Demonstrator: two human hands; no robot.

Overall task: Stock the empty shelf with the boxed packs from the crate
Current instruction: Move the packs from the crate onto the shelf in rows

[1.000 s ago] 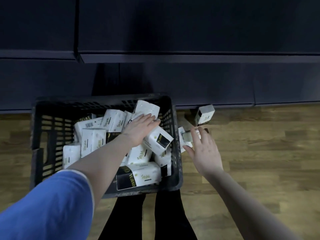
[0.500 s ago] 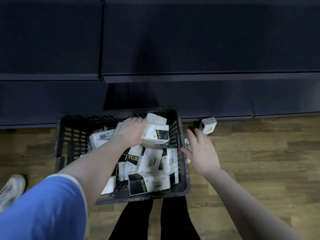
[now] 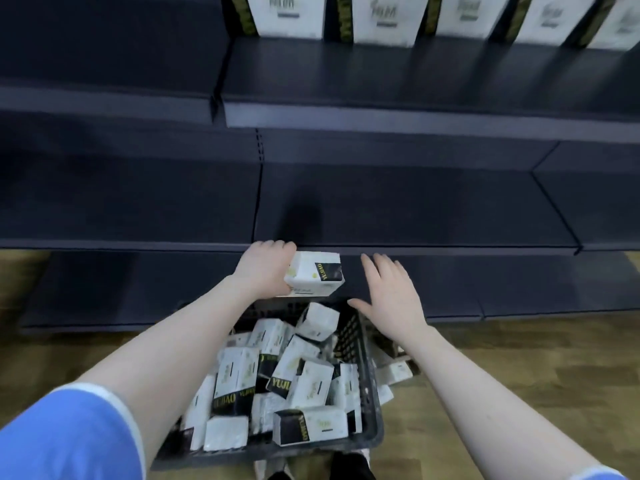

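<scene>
My left hand [image 3: 265,270] grips a white-and-black boxed pack [image 3: 315,277] and holds it up at the front edge of the empty dark shelf [image 3: 398,209]. My right hand [image 3: 391,294] hovers just right of the pack, fingers spread and holding nothing. Below both hands stands the black plastic crate [image 3: 372,403], with several more white-and-black packs [image 3: 304,386] heaped in it.
A higher shelf [image 3: 381,71] carries a row of large white boxes [image 3: 384,19] at the top. A few loose packs [image 3: 396,372] lie on the wooden floor right of the crate. The shelf section at left [image 3: 121,199] is dark and bare. My feet show below the crate.
My left hand has lifted the pack out of the crate up to the shelf edge. My right hand rose from beside the crate. The view tilted up, showing the shelves.
</scene>
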